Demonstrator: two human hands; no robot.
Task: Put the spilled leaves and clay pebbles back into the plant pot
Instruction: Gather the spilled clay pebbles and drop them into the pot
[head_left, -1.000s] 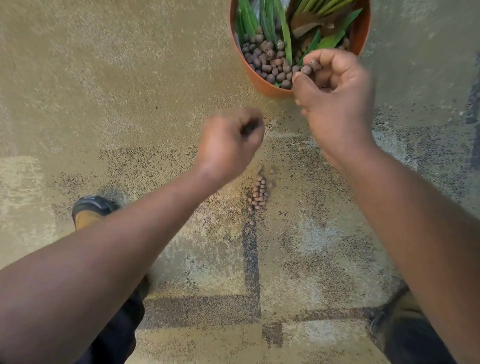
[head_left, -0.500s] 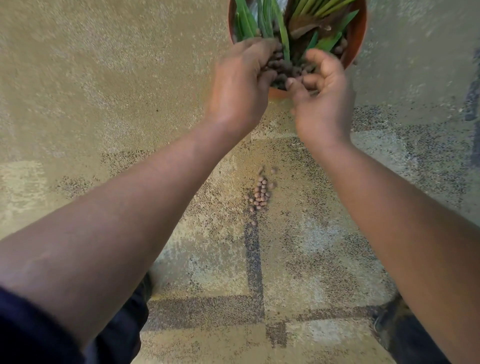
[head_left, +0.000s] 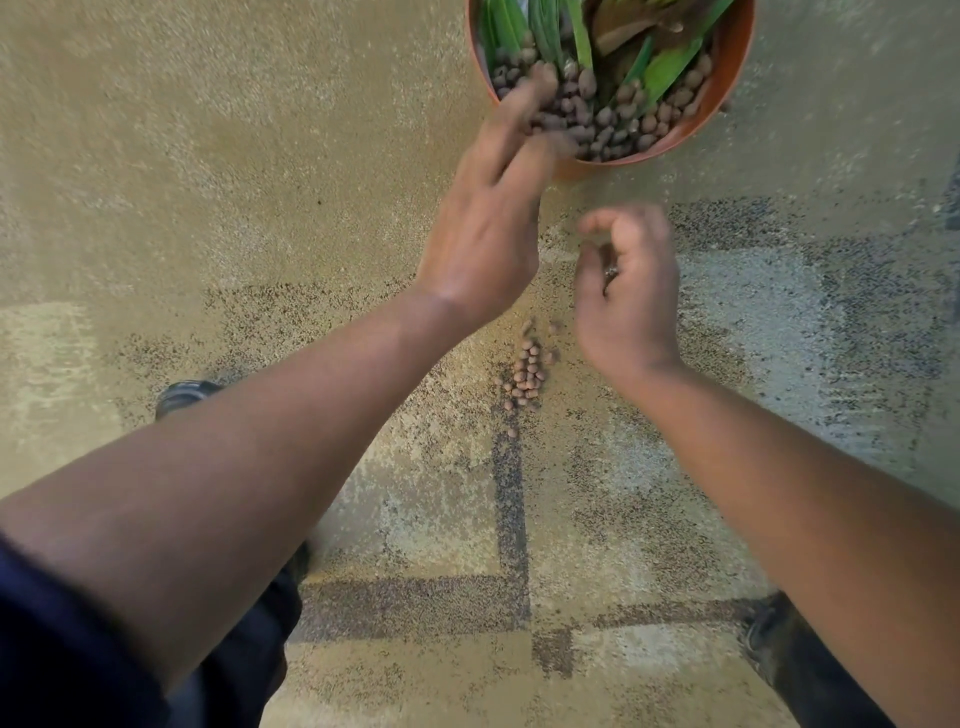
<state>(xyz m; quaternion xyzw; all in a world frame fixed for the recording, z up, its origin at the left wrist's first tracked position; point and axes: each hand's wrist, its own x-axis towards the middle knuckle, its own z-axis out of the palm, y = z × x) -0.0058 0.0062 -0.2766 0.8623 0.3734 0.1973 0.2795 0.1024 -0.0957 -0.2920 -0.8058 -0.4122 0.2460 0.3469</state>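
**Pebbles left on the floor, both hands up near the pot**

The pot (head_left: 727, 98) sits at the top of the view, on a speckled floor (head_left: 208, 156), filled with pebbles and green leaves (head_left: 670, 67). The left hand (head_left: 488, 228) reaches over the pot's near rim with its fingers spread and blurred; it looks released, letting go or having just let go of its load, and nothing is plainly gripped in it. The right hand (head_left: 631, 286) hangs lower, between the pot and the spill, fingers loosely curled. Whether it holds anything cannot be told.

A small heap of pebbles (head_left: 527, 371) lies on the floor, toward the person from both hands and well apart from the pot. The heap runs roughly lengthwise toward the person, with a stray or two trailing at its near end. No loose leaves show on the floor.

The right hand is the nearer one: the heap lies just below and slightly to the left of its wrist. A short pull back and down would likely bring it onto the pebbles, while the left would have to travel back from the pot. The task looks mostly done, with this last heap remaining.
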